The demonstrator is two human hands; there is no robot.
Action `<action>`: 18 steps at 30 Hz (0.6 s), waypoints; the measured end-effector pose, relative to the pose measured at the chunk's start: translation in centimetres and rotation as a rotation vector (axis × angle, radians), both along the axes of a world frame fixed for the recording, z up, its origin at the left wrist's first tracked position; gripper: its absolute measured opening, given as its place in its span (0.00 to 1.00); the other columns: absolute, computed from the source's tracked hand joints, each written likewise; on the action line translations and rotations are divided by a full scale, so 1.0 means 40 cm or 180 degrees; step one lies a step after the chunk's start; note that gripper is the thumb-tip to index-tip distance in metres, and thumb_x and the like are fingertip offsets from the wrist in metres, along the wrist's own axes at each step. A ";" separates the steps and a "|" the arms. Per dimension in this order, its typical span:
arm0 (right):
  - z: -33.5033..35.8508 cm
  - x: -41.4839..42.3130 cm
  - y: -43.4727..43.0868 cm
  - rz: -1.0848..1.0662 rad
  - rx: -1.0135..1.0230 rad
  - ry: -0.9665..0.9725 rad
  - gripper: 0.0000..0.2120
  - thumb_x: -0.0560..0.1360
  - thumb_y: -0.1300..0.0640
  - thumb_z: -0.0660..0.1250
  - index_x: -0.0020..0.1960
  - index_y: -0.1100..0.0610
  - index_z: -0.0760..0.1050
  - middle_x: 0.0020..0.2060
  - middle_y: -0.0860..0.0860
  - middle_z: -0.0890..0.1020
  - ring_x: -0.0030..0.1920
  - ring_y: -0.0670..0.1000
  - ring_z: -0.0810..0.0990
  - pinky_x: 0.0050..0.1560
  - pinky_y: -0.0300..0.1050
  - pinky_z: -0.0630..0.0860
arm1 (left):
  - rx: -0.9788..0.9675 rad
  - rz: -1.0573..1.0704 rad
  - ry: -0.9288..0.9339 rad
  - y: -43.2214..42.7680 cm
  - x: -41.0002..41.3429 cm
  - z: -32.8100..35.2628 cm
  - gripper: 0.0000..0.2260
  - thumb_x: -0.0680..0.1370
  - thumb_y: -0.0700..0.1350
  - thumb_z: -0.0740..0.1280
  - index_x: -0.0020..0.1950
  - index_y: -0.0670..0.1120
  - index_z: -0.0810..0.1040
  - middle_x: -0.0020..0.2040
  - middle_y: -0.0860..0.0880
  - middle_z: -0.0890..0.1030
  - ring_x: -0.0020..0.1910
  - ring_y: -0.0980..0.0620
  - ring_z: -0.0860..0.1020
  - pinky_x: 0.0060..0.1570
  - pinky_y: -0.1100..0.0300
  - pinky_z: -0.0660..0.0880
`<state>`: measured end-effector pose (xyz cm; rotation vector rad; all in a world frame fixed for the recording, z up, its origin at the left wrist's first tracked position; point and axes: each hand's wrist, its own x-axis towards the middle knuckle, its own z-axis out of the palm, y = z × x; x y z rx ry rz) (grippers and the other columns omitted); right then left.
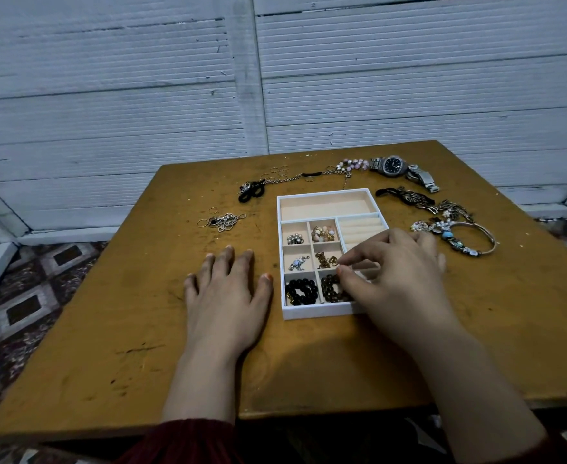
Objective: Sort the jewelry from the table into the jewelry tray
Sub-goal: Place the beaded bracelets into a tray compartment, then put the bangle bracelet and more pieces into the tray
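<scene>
A white jewelry tray (312, 314) with cream compartments lies mid-table. Its small cells hold a pearl cluster (295, 238), pink-gold pieces (322, 233), a silver brooch (298, 263), a gold piece (325, 260), black beads (302, 292) and brown beads (331, 289). My right hand (399, 266) reaches over the tray's right side, thumb and forefinger pinching at the gold piece's edge. My left hand (228, 289) rests flat on the table just left of the tray. Loose on the table: a ring pile (223, 221), a watch (394, 165), a chain necklace (295, 177) and bangles (459, 234).
The wooden table (141, 329) has its front edge near my body. More jewelry lies behind and right of the tray: a black lace piece (250, 192) and a dark ornate piece (406, 195). A white panelled wall stands behind, patterned floor to the left.
</scene>
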<state>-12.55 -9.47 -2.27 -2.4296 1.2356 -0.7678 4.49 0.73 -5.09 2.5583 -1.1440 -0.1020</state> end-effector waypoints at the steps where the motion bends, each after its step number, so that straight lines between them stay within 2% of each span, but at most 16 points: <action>1: -0.001 0.000 0.000 0.0006 -0.0037 -0.0081 0.06 0.73 0.43 0.66 0.46 0.42 0.80 0.45 0.40 0.71 0.55 0.45 0.58 0.47 0.42 0.50 | -0.0027 0.0007 0.0007 0.001 -0.001 0.001 0.23 0.80 0.60 0.52 0.75 0.57 0.59 0.77 0.53 0.56 0.76 0.50 0.50 0.73 0.46 0.46; 5: -0.008 0.003 0.000 0.0105 -0.0122 -0.0416 0.04 0.73 0.46 0.68 0.43 0.44 0.80 0.45 0.41 0.73 0.52 0.42 0.56 0.45 0.41 0.50 | -0.0460 0.0003 -0.0011 0.008 -0.009 0.012 0.19 0.80 0.56 0.56 0.70 0.55 0.68 0.70 0.54 0.69 0.71 0.51 0.63 0.70 0.46 0.56; 8: -0.009 -0.002 -0.001 0.0157 -0.0117 -0.0651 0.02 0.72 0.48 0.69 0.42 0.44 0.80 0.44 0.42 0.74 0.52 0.41 0.58 0.45 0.40 0.50 | -0.0992 -0.0055 -0.0007 0.007 -0.020 0.027 0.16 0.79 0.52 0.59 0.66 0.53 0.72 0.62 0.54 0.75 0.62 0.52 0.71 0.62 0.49 0.68; 12: -0.007 -0.022 -0.015 0.0065 -0.0124 -0.0785 0.02 0.73 0.50 0.68 0.43 0.43 0.79 0.43 0.41 0.73 0.52 0.42 0.60 0.46 0.40 0.52 | -0.1523 -0.0377 -0.0181 -0.015 -0.054 0.052 0.12 0.79 0.48 0.61 0.61 0.52 0.77 0.56 0.54 0.77 0.57 0.53 0.73 0.53 0.54 0.70; 16: -0.002 -0.054 -0.041 -0.0181 -0.0049 -0.0840 0.03 0.72 0.50 0.68 0.46 0.43 0.79 0.46 0.42 0.75 0.55 0.45 0.65 0.53 0.45 0.59 | -0.1719 -0.0879 -0.0248 -0.059 -0.106 0.083 0.15 0.77 0.52 0.57 0.56 0.50 0.79 0.51 0.53 0.79 0.52 0.52 0.76 0.49 0.51 0.75; 18: 0.005 -0.076 -0.059 -0.0328 0.0020 -0.0855 0.04 0.72 0.49 0.68 0.47 0.43 0.79 0.48 0.42 0.75 0.59 0.47 0.66 0.54 0.44 0.58 | -0.1686 -0.1064 -0.0180 -0.083 -0.137 0.099 0.14 0.78 0.51 0.58 0.57 0.49 0.79 0.51 0.53 0.80 0.52 0.52 0.77 0.49 0.49 0.76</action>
